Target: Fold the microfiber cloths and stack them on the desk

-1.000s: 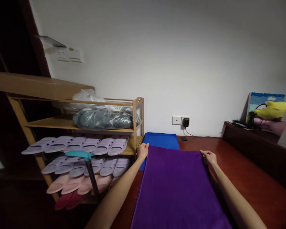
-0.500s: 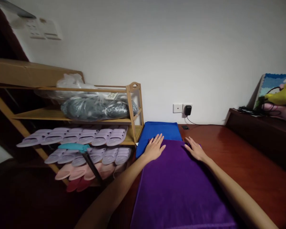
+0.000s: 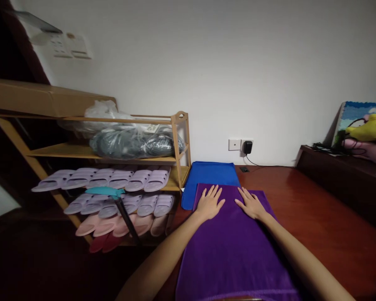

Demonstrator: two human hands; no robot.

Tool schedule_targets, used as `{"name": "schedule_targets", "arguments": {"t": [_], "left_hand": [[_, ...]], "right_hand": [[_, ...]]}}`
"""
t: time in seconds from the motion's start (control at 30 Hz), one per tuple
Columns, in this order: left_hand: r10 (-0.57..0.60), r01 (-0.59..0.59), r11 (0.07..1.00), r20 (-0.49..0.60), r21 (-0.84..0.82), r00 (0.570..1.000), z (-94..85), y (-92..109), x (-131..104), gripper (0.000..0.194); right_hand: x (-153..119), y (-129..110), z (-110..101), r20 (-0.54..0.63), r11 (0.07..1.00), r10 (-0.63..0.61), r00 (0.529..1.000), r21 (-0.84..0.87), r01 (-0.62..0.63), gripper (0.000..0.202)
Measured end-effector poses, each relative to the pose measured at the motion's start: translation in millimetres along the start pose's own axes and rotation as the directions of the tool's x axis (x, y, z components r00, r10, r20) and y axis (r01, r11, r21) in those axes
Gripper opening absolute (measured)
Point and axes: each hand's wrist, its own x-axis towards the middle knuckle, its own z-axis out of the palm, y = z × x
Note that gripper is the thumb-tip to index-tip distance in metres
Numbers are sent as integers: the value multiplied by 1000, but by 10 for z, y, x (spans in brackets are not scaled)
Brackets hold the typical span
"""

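Observation:
A purple cloth (image 3: 228, 255) lies spread over the reddish-brown wooden surface, its far edge overlapping a folded blue cloth (image 3: 211, 172). My left hand (image 3: 209, 204) rests flat near the purple cloth's far left corner, fingers spread. On the far right part of the same cloth lies my right hand (image 3: 251, 204), palm down with the fingers apart. Neither hand grips anything.
At the left stands a wooden rack (image 3: 175, 146) with slippers, plastic-wrapped items and a cardboard box (image 3: 50, 100). A black plug (image 3: 247, 146) with a cable is on the wall. A raised dark ledge (image 3: 341, 175) borders the right, holding plush items.
Both hands have slid closer to each other and slightly toward me on the purple cloth. Its far corners now show. The view has shifted a little.

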Motion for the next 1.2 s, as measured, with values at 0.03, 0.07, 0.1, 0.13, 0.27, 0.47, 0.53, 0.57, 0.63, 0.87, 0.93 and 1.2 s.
{"name": "schedule_targets", "arguments": {"t": [0.03,0.07,0.1,0.13,0.27,0.47,0.53,0.57,0.63,0.87,0.93,1.2], "left_hand": [[2,-2,1000,10,1,1000,16,13,-2,58],[5,-5,1000,18,4,1000,21,23,-3,58],[3,-3,1000,20,9,1000,10,33,-9,58],[-4,4,1000,15,15,1000,-14,46,-26,58],[17,-17,1000,-38,16,999,-173,101,-260,59],[85,-79,995,105,-65,991,-262,75,-666,62],[63,-57,997,120,-53,991,-316,100,-706,60],[57,-52,997,115,-49,992,-366,127,-735,60],[84,-77,995,102,-66,991,-511,201,-861,60],[316,-272,938,212,-215,925,-829,373,-1673,64],[308,-256,940,237,-226,921,-812,371,-1737,64],[309,-226,931,288,-288,906,-1030,330,-1808,67]], "right_hand": [[-2,-28,4,9,1000,3,1000,-10,-3,78],[-7,-49,-1,9,1000,6,1000,-18,-6,78],[-17,-64,-14,2,1000,11,1000,-25,-11,79],[-35,-71,-34,-8,999,12,1000,-30,-12,79],[-227,3,-119,-41,1000,13,999,-18,-14,76],[-539,231,-133,-36,991,110,993,-73,-112,77],[-606,190,-186,-93,989,102,990,-94,-111,73],[-659,141,-228,-119,990,93,989,-96,-105,71],[-847,6,-325,-117,996,55,992,-71,-63,69],[-1912,-300,-304,55,986,-156,986,-50,159,62],[-2027,-305,-253,39,984,-153,988,-82,155,63],[-2208,-255,-372,-46,964,-244,969,-116,238,61]]}}
